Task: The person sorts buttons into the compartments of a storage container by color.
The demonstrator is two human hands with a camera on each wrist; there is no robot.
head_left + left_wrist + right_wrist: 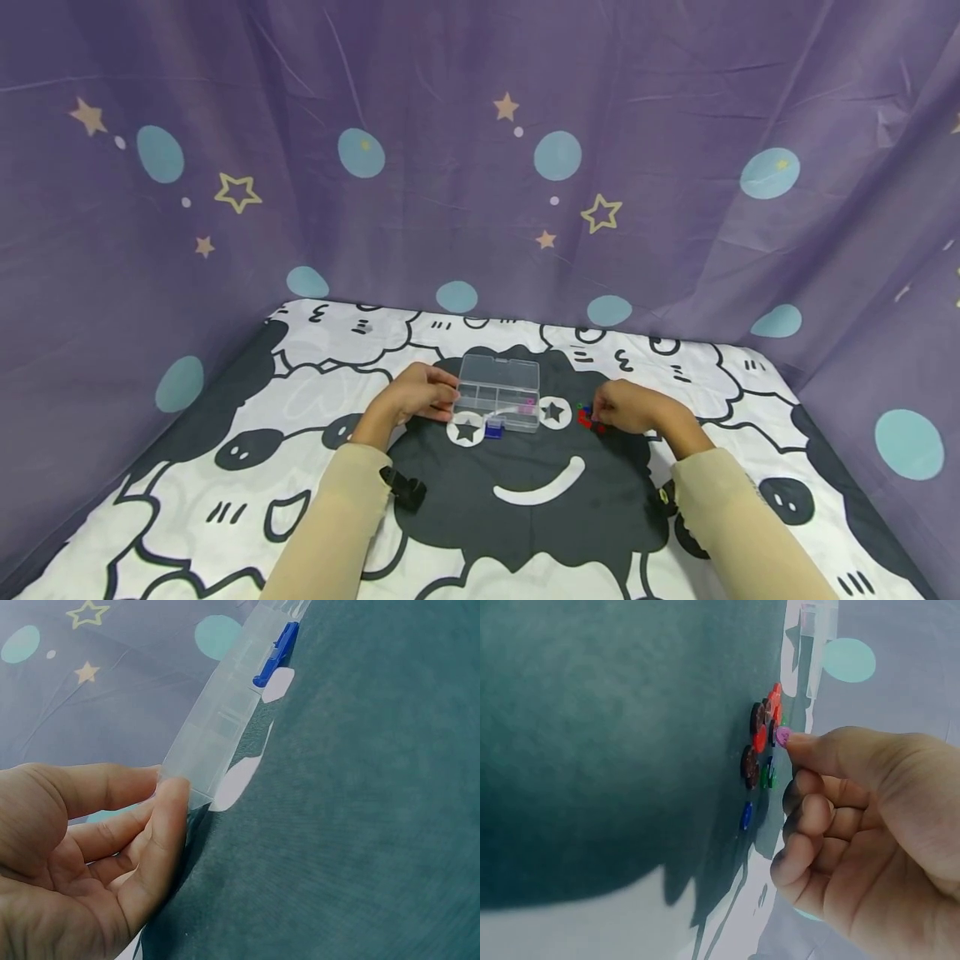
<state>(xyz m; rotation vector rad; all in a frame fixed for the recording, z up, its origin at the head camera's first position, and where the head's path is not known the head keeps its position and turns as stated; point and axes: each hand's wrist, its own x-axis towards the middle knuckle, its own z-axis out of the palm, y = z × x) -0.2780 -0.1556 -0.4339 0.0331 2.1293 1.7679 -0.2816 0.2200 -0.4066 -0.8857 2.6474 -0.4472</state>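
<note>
A clear plastic compartment box [498, 372] stands with its lid raised at the back. My left hand [425, 390] grips the box's left end, with thumb and fingers at its corner in the left wrist view. A blue latch [277, 656] sits on the box's front side. Inside, toward the right, lies something small and pink [529, 402]. Over a loose group of small round buttons, my right hand [626, 406] pinches a pink button [782, 736] between thumb and fingertip. Below it are red buttons [759, 739], dark brown buttons [748, 766], a green one [765, 777] and a blue one [746, 816].
A cloth with black and white sheep faces [525, 525] covers the table. Behind it hangs a purple curtain [465, 200] with stars and blue ovals. A dark band with a small device [405, 487] is worn at the left wrist.
</note>
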